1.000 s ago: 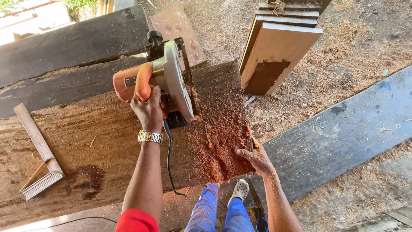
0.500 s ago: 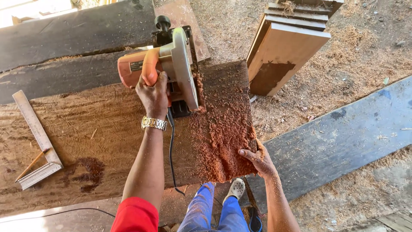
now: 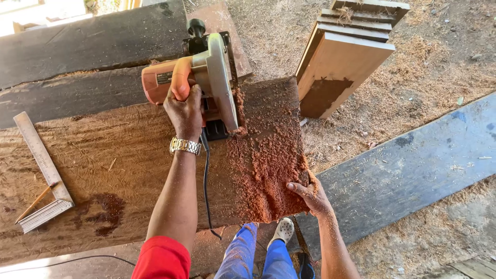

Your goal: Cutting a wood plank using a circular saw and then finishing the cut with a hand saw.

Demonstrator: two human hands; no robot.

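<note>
My left hand (image 3: pixel 183 111), with a metal watch on the wrist, grips the orange handle of a circular saw (image 3: pixel 206 77). The saw stands on a wide reddish wooden slab (image 3: pixel 103 165), near its far edge, with the blade in a cut line. Red sawdust (image 3: pixel 268 160) covers the slab's right end. My right hand (image 3: pixel 310 196) holds the near right corner of that end piece, fingers curled over its edge. The saw's black cord (image 3: pixel 205 196) runs back toward me over the slab.
A metal try square (image 3: pixel 44 170) and a pencil (image 3: pixel 33 202) lie on the slab's left part. Dark planks (image 3: pixel 93 41) lie beyond it. A stack of cut boards (image 3: pixel 346 51) leans at the upper right. A long grey plank (image 3: pixel 413 170) crosses the sawdust-strewn ground.
The saw and my left hand have moved farther along the cut, away from me, close to the slab's far edge. My right hand stays on the corner.
</note>
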